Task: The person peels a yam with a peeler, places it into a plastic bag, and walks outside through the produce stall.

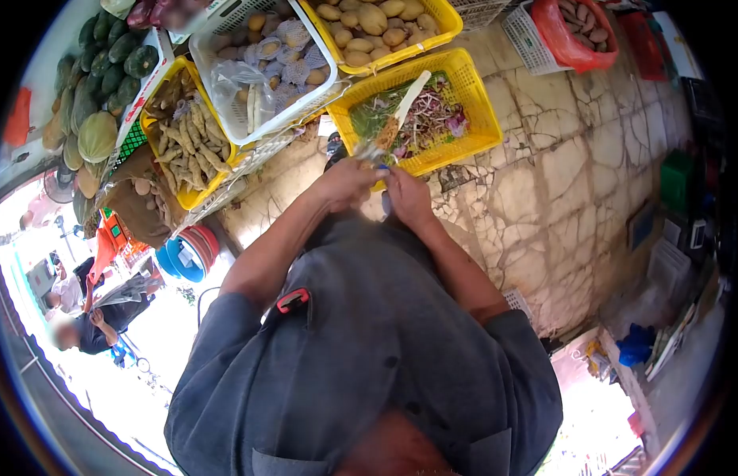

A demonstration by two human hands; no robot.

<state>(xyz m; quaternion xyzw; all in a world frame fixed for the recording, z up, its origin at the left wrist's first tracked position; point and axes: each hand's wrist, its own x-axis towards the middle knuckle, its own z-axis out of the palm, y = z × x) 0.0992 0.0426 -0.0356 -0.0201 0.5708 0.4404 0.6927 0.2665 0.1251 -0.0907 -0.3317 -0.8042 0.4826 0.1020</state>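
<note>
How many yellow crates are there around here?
3. One crate at the left holds knobbly roots, one at the top holds potato-like vegetables, and one nearest the picture's middle holds purple and green plant pieces. Others may be hidden.

The floor [559, 174] is pale, yellowish-brown stone, split into uneven slabs by dark, branching lines. Directly on it, at the far middle, sits a yellow crate [493, 131] holding green, whitish and purple plant pieces. At the far right stands a white basket [526, 44] with a red bag [551, 24] of brownish tubers in it, while a dark flat object [641, 224], too small to identify, lies at the right
</note>
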